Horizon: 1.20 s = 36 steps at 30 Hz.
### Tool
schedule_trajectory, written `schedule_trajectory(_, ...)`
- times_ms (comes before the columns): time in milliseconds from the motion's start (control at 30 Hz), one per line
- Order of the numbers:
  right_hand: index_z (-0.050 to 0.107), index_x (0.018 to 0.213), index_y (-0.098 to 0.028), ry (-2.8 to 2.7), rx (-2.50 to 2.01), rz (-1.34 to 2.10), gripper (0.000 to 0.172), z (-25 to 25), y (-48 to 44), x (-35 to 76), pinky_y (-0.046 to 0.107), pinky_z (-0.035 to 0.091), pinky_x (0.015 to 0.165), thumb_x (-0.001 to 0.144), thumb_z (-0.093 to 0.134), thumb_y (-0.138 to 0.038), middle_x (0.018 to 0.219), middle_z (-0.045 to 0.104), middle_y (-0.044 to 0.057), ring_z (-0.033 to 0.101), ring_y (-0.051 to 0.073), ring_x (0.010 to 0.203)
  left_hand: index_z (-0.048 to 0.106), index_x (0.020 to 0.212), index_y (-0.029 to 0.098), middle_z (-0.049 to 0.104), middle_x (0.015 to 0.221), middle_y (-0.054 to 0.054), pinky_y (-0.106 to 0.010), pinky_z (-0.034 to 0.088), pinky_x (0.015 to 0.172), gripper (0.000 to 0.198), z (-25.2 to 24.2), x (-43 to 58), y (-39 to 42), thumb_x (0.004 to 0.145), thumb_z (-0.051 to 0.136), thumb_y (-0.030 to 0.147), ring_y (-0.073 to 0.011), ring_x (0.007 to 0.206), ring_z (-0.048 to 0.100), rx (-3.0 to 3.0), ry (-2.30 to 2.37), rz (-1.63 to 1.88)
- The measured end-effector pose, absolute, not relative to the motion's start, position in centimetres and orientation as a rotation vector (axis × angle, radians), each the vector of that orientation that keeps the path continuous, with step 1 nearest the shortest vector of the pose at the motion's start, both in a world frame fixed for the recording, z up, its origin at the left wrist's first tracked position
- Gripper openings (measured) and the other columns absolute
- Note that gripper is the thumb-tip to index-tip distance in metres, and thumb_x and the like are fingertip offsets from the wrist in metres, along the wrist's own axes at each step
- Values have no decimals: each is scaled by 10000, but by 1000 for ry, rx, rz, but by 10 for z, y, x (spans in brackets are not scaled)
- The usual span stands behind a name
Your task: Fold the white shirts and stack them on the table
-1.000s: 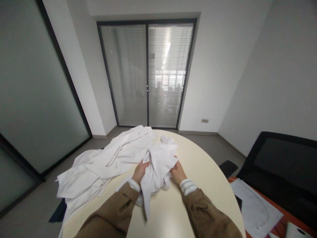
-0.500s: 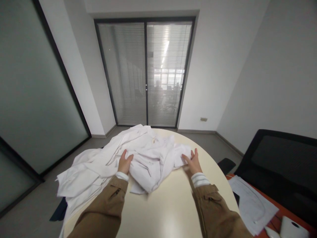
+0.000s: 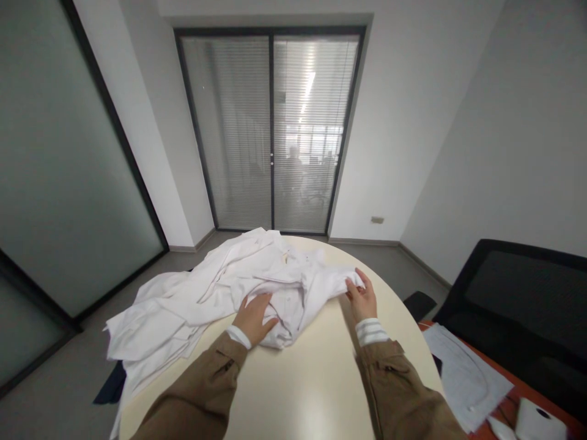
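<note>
In the head view, a white cloth (image 3: 309,296) lies crumpled on the round table (image 3: 316,391), toward its far side and in front of the person. The right hand (image 3: 361,293) has its thumb and fingers closed on the narrow right end of it. The left hand (image 3: 255,319) rests on the other side, thumb apart from the fingers; some fingertips are lost in a fold, so I can't tell whether they press on the cloth or reach under it.

The likeliest trouble, as I judge it, is uneven hold. The right end is pinched while the left side seems only rested upon, so a firm pull rightward could slide the whole piece along instead of drawing it flat. The middle is bunched into deep folds, and smoothing over them might simply press creases in.

A second risk is the white pile (image 3: 183,305) just left. It meets the cloth (white on white, so the border is hard to make out), and a fold of one caught with the other could drag both. The pile also hangs over the table's left edge; a knock from the left sleeve (image 3: 197,382), or its own weight, could start it slipping to the floor (image 3: 73,385). The right end sits near the rim, so stretching much farther that way could leave it overhanging.
</note>
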State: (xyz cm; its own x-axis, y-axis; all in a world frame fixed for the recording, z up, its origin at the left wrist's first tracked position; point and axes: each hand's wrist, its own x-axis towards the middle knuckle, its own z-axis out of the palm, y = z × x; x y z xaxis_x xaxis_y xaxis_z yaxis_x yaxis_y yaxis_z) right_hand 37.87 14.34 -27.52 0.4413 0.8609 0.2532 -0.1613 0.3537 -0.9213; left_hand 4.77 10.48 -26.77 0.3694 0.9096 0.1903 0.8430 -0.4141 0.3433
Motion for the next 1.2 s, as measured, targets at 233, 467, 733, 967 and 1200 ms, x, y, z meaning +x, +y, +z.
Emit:
schedule_trajectory(233,-153,1558,-217,-1445,-1039,952,1358,-285,125,361,453,395,1089,628,828,-353,1572,305,197,428,288,1381,636,1185,175,662,1252,-107,-442,425,1072,295,-280,38,126,915,519,162,-251,1216,583,2393,1494,673)
schedule_trajectory(467,138,1570,-240,-1395,-1108,795,1060,-275,125,352,463,450,1036,734,759,-438,1431,510,161,560,273,1240,673,1171,165,653,1138,-104,-380,504,983,342,-274,33,132,908,455,144,-221,1083,630,2249,1453,1144)
schedule_trajectory(733,312,1477,-299,-833,-1087,828,915,-266,135,383,385,566,826,692,748,-478,1256,624,101,679,192,878,665,1013,163,681,1066,-83,-416,486,982,445,-257,27,129,704,387,5,-236,1053,620,2106,1602,1452)
schedule_trajectory(967,457,1397,-183,-1557,-1258,626,805,-281,129,377,479,392,1088,659,709,-383,1375,568,152,532,305,1262,628,1052,195,697,965,-62,-391,498,871,236,-240,54,96,842,520,206,-237,904,644,2471,1379,999)
schedule_trajectory(1200,655,1020,-169,-1512,-1423,597,442,-270,127,377,405,515,889,788,595,-541,984,733,100,664,277,938,492,1290,161,607,1283,-136,-414,445,1010,502,-260,54,99,811,633,210,-282,1176,577,2537,1347,645)
